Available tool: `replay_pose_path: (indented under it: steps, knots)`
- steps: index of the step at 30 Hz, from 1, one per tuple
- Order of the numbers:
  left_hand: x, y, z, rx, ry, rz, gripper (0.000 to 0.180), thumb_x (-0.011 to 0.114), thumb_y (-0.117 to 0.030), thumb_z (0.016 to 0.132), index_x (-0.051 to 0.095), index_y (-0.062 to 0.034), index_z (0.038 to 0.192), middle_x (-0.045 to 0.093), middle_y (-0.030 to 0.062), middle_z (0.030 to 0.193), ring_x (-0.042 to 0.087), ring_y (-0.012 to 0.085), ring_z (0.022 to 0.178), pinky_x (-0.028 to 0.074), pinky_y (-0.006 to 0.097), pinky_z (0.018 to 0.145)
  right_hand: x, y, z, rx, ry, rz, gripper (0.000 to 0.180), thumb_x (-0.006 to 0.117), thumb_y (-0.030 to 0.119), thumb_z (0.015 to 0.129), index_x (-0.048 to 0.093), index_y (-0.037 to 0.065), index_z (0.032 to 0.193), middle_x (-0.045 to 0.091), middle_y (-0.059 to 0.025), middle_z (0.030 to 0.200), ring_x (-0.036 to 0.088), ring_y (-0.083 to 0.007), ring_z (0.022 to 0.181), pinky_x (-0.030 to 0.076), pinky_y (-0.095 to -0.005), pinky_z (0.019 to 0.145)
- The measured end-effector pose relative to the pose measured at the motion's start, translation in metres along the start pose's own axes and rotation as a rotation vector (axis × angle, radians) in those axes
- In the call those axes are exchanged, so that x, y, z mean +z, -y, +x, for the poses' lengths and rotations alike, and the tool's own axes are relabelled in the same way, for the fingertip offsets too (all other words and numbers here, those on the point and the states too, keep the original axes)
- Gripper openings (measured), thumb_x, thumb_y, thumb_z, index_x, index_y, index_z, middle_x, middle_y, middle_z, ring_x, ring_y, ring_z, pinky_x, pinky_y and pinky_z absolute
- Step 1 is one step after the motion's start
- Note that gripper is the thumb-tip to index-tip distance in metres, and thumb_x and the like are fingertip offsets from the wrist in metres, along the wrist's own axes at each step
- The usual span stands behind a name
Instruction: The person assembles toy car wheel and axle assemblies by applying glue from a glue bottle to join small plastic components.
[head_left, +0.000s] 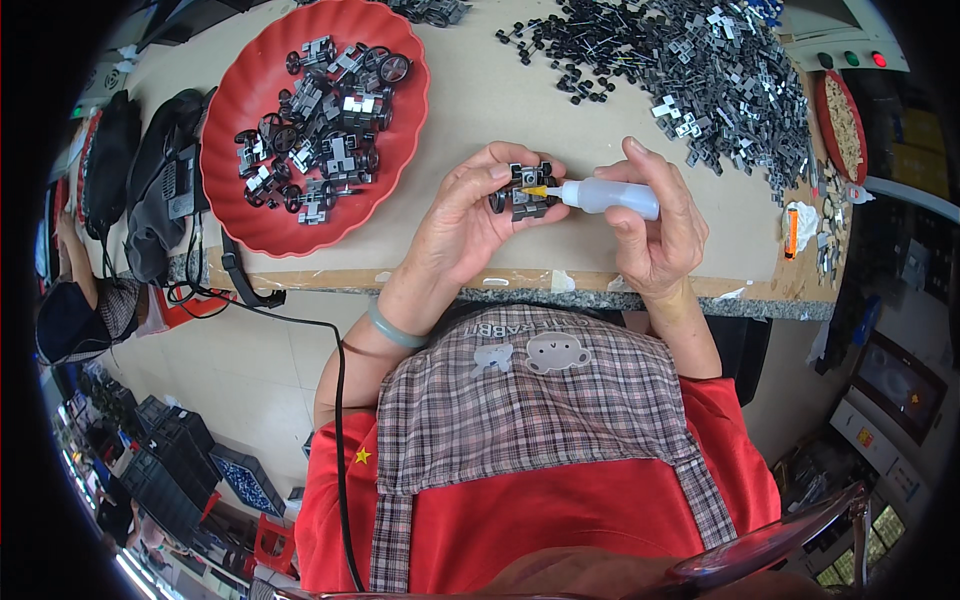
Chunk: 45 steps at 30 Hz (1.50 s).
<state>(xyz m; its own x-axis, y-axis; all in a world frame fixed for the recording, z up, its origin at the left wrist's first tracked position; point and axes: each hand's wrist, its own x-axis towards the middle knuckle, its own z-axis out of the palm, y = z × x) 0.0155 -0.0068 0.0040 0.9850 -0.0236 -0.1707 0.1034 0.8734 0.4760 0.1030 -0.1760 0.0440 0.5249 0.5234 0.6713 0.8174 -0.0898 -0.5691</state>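
Note:
Between the thumb and fingers of my left hand is a small black and grey toy car chassis with dark wheels. My right hand grips a translucent white squeeze bottle, held sideways. Its yellow nozzle tip points left and lies over the chassis, apparently touching it. Both hands are above the table near its front edge. Whether any liquid comes out is too small to tell.
At the left stands a red scalloped bowl of similar wheeled pieces. Loose black and grey plastic parts are heaped at the back right. Farther right are a red tray and an orange-labelled item. A black cable hangs down at my left.

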Motion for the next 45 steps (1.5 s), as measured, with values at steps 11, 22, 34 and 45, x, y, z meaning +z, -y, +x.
replay_pose_path:
  steps: [11, 22, 34, 45]
  knots:
    - [-0.001, 0.001, 0.000, -0.001, -0.003, 0.004, 0.030, 0.051, -0.022, 0.091, 0.052, 0.0011, 0.110, 0.055, 0.0244, 0.116, 0.059, 0.0305, 0.107, 0.053, 0.044, 0.091, 0.000, 0.000, 0.001, -0.007, 0.001, -0.014, 0.047, 0.072, 0.019, 0.080, 0.057, -0.005, 0.118, 0.067, -0.0156, 0.087, 0.066, -0.0209, 0.069, 0.052, -0.0278, 0.055]
    - [-0.001, 0.002, 0.001, 0.042, 0.003, -0.042, 0.027, 0.050, -0.020, 0.092, 0.053, 0.0009, 0.108, 0.054, 0.0231, 0.114, 0.056, 0.0382, 0.113, 0.052, 0.046, 0.094, -0.012, -0.001, -0.003, 0.065, -0.041, -0.024, 0.045, 0.067, 0.025, 0.085, 0.057, -0.005, 0.118, 0.067, -0.0166, 0.091, 0.067, -0.0208, 0.071, 0.052, -0.0282, 0.058]
    - [-0.001, 0.003, 0.002, 0.064, 0.018, -0.052, 0.024, 0.049, -0.017, 0.093, 0.054, 0.0009, 0.107, 0.053, 0.0224, 0.115, 0.053, 0.0414, 0.115, 0.051, 0.047, 0.095, -0.013, -0.002, -0.004, -0.007, -0.020, -0.126, 0.046, 0.071, 0.023, 0.082, 0.058, -0.004, 0.117, 0.067, -0.0139, 0.083, 0.066, -0.0192, 0.068, 0.052, -0.0266, 0.054]
    - [-0.002, 0.003, 0.002, 0.060, 0.022, -0.054, 0.025, 0.050, -0.017, 0.091, 0.053, 0.0017, 0.107, 0.053, 0.0228, 0.115, 0.052, 0.0415, 0.117, 0.050, 0.047, 0.096, -0.013, 0.002, -0.002, -0.035, 0.007, -0.179, 0.048, 0.072, 0.022, 0.079, 0.059, -0.004, 0.116, 0.068, -0.0145, 0.087, 0.066, -0.0197, 0.069, 0.053, -0.0278, 0.055]
